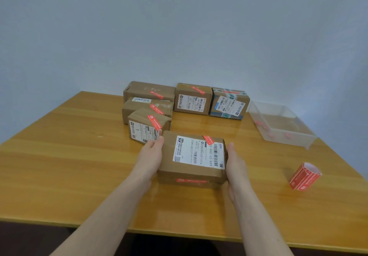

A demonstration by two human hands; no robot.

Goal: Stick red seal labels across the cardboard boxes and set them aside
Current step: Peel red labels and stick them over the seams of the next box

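A cardboard box (169, 162) with a white shipping label lies at the table's middle. It bears one red seal label (208, 140) on top and another across its near side. My left hand (152, 156) presses flat against its left side and my right hand (236, 166) against its right side, fingers straight. A roll of red seal labels (303, 177) lies to the right, apart from my hands. Several sealed cardboard boxes (148, 123) stand behind, each with a red label.
A clear plastic tray (278, 124) with a few small red pieces sits at the back right. The wooden table (69, 156) ends at a near edge below my forearms. A pale wall rises behind the boxes.
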